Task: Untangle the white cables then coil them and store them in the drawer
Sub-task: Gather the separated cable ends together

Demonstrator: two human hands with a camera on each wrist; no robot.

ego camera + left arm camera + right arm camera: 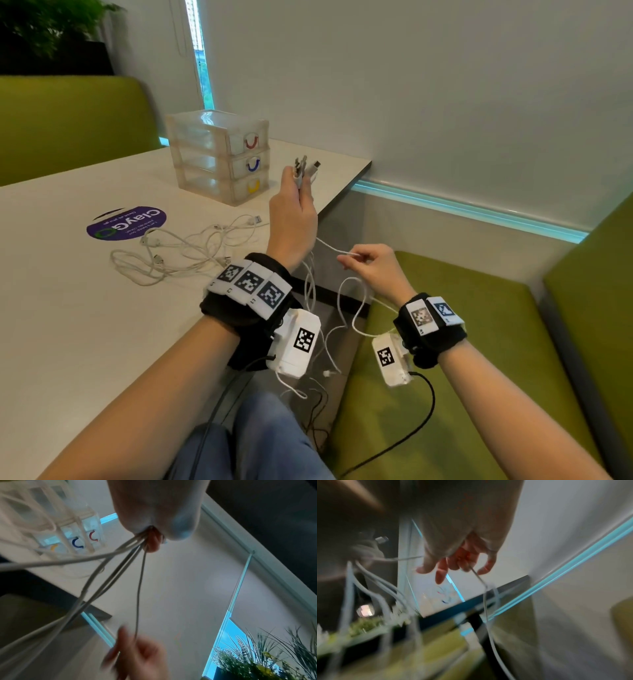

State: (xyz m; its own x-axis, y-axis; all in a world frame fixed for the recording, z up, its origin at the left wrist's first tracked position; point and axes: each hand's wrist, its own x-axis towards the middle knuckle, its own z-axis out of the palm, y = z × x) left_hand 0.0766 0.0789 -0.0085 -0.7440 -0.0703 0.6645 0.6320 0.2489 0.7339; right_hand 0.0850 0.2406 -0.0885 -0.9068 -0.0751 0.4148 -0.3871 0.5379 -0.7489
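My left hand point(295, 219) is raised over the table's right edge and grips a bunch of white cable ends point(306, 168), plugs sticking up above the fist. Their strands point(109, 574) hang down from the fist past the table edge toward my lap. My right hand point(368, 265) is lower and to the right, over the green seat, pinching one of these white strands point(334, 248) between thumb and fingers. More tangled white cables point(185, 248) lie loose on the table. The clear three-drawer unit point(219, 154) stands at the table's far side with all drawers closed.
A purple round sticker point(126, 222) is on the tabletop point(68, 308) left of the loose cables. Green bench seats point(462, 342) flank the table, and a wall with a lit strip point(462, 209) runs on the right. Black sensor leads point(411, 428) hang by my knees.
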